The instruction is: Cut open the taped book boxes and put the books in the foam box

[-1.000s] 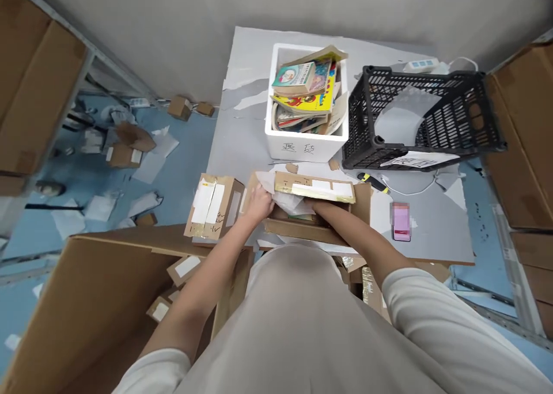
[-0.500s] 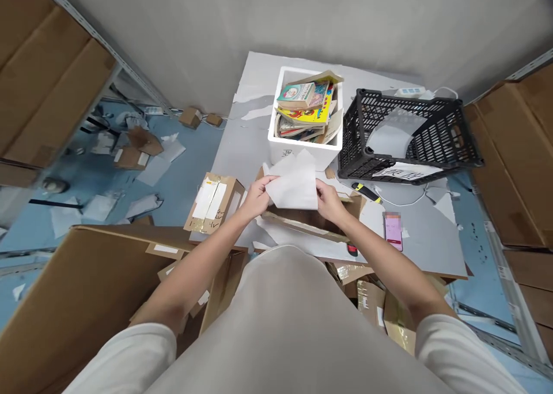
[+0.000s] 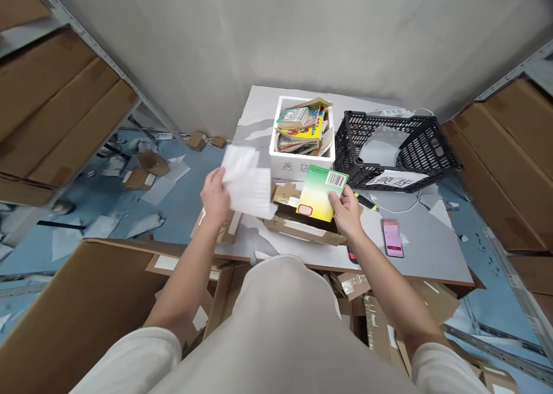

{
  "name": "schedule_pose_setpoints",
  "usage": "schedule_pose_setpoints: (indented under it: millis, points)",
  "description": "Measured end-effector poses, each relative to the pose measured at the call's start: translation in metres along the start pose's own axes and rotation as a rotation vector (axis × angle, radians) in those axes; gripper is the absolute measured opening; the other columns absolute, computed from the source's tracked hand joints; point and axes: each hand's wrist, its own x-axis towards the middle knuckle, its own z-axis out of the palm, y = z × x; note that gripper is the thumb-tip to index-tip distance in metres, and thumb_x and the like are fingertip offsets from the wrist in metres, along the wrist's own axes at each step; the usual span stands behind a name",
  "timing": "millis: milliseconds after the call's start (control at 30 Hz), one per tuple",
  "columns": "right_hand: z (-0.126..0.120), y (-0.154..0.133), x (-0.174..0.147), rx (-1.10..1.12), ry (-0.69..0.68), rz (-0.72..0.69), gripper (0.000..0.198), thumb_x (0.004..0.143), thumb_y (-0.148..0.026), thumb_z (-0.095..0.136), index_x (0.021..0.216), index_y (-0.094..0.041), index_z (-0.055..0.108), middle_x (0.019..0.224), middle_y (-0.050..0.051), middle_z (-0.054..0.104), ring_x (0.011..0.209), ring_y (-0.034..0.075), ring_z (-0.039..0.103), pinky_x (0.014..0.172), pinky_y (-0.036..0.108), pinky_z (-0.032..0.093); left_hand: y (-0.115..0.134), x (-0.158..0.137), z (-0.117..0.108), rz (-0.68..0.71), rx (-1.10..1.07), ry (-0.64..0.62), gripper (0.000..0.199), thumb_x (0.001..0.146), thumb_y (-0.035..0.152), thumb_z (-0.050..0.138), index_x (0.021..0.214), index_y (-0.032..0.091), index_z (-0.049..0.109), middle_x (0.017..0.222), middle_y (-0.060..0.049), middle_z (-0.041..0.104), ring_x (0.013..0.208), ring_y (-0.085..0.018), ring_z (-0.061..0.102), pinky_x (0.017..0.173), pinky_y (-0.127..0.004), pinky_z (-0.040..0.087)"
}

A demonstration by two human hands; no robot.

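My left hand (image 3: pixel 216 197) is closed on a white foam wrapping sheet (image 3: pixel 248 184), held up left of the middle of the table and slightly blurred. My right hand (image 3: pixel 345 211) grips a book (image 3: pixel 318 195) by its lower right edge, thumb on top. Its cover is green fading to yellow, with a barcode and a red-framed label. Below the book, an opened cardboard box (image 3: pixel 302 233) lies on the table, partly hidden by it. Behind stands a white foam box (image 3: pixel 287 168) filled with books and magazines (image 3: pixel 302 132).
A black plastic crate (image 3: pixel 352 178) with a white sheet inside stands at the back right. A phone (image 3: pixel 392 238) and a yellow-black cutter (image 3: pixel 367 203) lie on the table (image 3: pixel 425 247). Left is another small carton (image 3: pixel 227 228). A large open carton (image 3: pixel 99 290) stands at my left.
The foam sheet, held between both hands before, has moved left in my left hand alone. The green and yellow book now shows in my right hand. The view has tilted up a little.
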Motion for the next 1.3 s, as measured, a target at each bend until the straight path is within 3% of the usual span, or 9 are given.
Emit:
schedule_pose_setpoints:
  millis: [133,200,300,467,633,733,833,933,1300]
  points:
    - [0.003,0.002,0.000,-0.011,0.020,0.017,0.047,0.088,-0.048,0.048,0.128,-0.022,0.045,0.124,0.012,0.063,0.104,0.022,0.064,0.086,0.038,0.054,-0.031,0.000,-0.002,-0.085,0.375,-0.299,0.049,0.076,0.009,0.043,0.124,0.009,0.055,0.147,-0.023,0.035,0.139,-0.042,0.025,0.103,-0.070,0.024]
    - [0.004,0.002,0.002,-0.009,0.043,0.017,0.048,0.088,-0.049,0.047,0.128,-0.022,0.045,0.122,0.011,0.064,0.102,0.021,0.065,0.084,0.038,0.054,-0.022,-0.008,0.002,-0.068,0.341,-0.276,0.057,0.077,0.013,0.047,0.134,0.008,0.046,0.150,-0.025,0.028,0.141,-0.043,0.017,0.103,-0.074,0.018]
    - [0.006,-0.006,0.005,-0.040,0.068,-0.025,0.045,0.090,-0.047,0.044,0.128,-0.022,0.045,0.120,0.011,0.065,0.102,0.021,0.065,0.084,0.038,0.054,0.022,-0.031,0.006,0.027,-0.017,-0.132,0.059,0.082,0.030,0.050,0.137,0.011,0.042,0.148,-0.021,0.034,0.139,-0.037,0.026,0.110,-0.061,0.023]
    - [0.003,-0.030,-0.002,-0.354,0.001,-0.318,0.025,0.091,-0.035,0.045,0.106,-0.026,0.062,0.107,0.008,0.070,0.107,0.023,0.063,0.097,0.047,0.047,0.108,-0.072,-0.003,-0.195,-0.979,-0.892,0.068,0.082,0.068,0.042,0.118,0.013,0.058,0.110,-0.018,0.067,0.094,-0.028,0.067,0.072,-0.039,0.056]
    - [-0.007,-0.040,-0.003,-0.519,-0.207,-0.674,0.027,0.086,-0.018,0.048,0.095,-0.030,0.070,0.137,0.001,0.052,0.136,0.026,0.038,0.113,0.056,0.025,0.129,-0.080,-0.007,-0.437,-1.226,-0.922,0.040,0.075,0.047,0.069,0.095,0.013,0.062,0.075,-0.007,0.070,0.068,-0.016,0.069,0.055,-0.021,0.051]
    - [-0.013,-0.040,0.004,-0.388,-0.097,-0.487,0.032,0.085,-0.027,0.053,0.115,-0.031,0.064,0.151,0.002,0.033,0.140,0.029,0.029,0.110,0.053,0.031,0.122,-0.082,0.001,-0.444,-1.197,-0.844,0.037,0.074,0.042,0.072,0.096,0.013,0.063,0.073,-0.005,0.071,0.066,-0.014,0.068,0.058,-0.021,0.052]
    - [-0.018,-0.044,0.014,-0.159,-0.032,-0.103,0.049,0.087,-0.042,0.051,0.135,-0.030,0.048,0.131,0.010,0.055,0.114,0.026,0.058,0.085,0.044,0.055,0.117,-0.088,0.014,-0.392,-1.174,-0.854,0.041,0.072,0.044,0.073,0.098,0.014,0.063,0.079,-0.006,0.072,0.071,-0.017,0.070,0.063,-0.024,0.054]
    - [-0.021,-0.051,0.025,-0.083,0.004,0.129,0.047,0.085,-0.050,0.054,0.123,-0.024,0.058,0.096,0.007,0.069,0.074,0.019,0.066,0.057,0.032,0.056,0.115,-0.095,0.023,-0.402,-1.150,-0.843,0.044,0.071,0.047,0.073,0.098,0.014,0.064,0.082,-0.006,0.072,0.075,-0.020,0.071,0.065,-0.026,0.055]
    - [-0.029,-0.045,0.044,0.136,-0.150,0.223,0.055,0.081,-0.064,0.050,0.115,-0.023,0.064,0.096,0.007,0.071,0.075,0.019,0.068,0.057,0.031,0.055,0.113,-0.102,0.029,-0.541,-1.275,-0.735,0.038,0.069,0.043,0.076,0.089,0.013,0.066,0.066,-0.003,0.067,0.067,-0.018,0.070,0.057,-0.022,0.049]
